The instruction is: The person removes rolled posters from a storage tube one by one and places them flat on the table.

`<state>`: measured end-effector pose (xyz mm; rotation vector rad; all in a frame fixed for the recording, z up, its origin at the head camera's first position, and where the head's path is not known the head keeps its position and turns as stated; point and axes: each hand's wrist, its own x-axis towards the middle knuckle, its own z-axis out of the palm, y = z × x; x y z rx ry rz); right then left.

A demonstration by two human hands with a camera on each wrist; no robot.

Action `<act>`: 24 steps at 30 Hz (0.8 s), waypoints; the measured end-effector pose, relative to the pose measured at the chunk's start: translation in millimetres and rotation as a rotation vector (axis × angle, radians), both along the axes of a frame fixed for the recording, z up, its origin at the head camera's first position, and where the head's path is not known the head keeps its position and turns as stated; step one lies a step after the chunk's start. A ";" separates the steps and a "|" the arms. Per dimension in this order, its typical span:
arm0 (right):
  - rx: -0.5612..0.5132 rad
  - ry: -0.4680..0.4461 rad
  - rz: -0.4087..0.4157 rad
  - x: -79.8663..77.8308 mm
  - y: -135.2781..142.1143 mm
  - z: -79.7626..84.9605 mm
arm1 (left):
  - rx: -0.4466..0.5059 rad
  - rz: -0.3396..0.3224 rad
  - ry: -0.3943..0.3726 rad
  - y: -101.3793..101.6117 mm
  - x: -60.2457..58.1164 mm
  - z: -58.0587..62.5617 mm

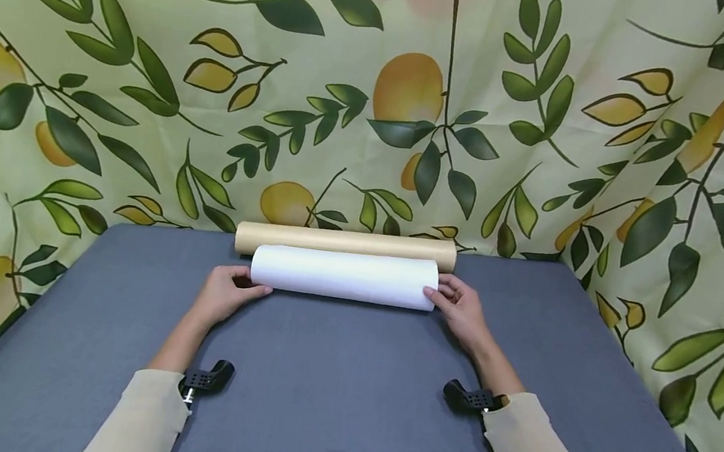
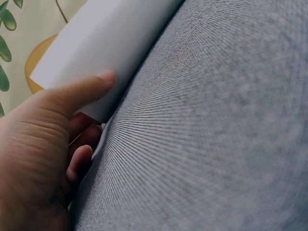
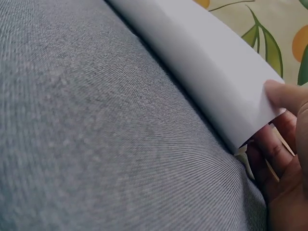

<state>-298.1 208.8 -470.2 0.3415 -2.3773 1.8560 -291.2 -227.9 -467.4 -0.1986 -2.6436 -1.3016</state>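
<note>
On the left, an arm in a beige sleeve [image 1: 142, 414] reaches across a table covered in ribbed blue-grey cloth [image 1: 342, 389]. Its left hand [image 1: 224, 295] pinches the left end of a smooth, hollow white paper roll [image 1: 344, 275], thumb on the near face, fingers curled behind the rim; how far they reach inside cannot be told. In the centre, the white roll lies crosswise near the table's far edge, seemingly resting on the cloth. Just behind it, a longer tan roll [image 1: 347, 240] runs nearly parallel, showing past both ends; whether the two touch is hidden. On the right, the right hand [image 1: 465, 315] mirrors the left, its thumb on the outside and fingers at the hollow end, pinching the rim. The grip is probably best light and equal on both sides, since hard thumbs could dent the paper; moving both ends together and level should prevent skewing or bumping the tan roll.
</note>
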 end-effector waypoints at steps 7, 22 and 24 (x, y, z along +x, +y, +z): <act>0.044 -0.032 0.006 0.6 -0.4 1.1 | 0.094 0.054 -0.062 3.1 -0.2 4.2; 0.013 0.023 -0.005 -0.7 0.8 -0.7 | 0.400 0.024 -0.036 6.3 -4.1 7.2; -0.002 0.038 -0.020 -1.4 1.2 0.9 | 0.394 0.005 -0.031 6.3 -5.2 7.2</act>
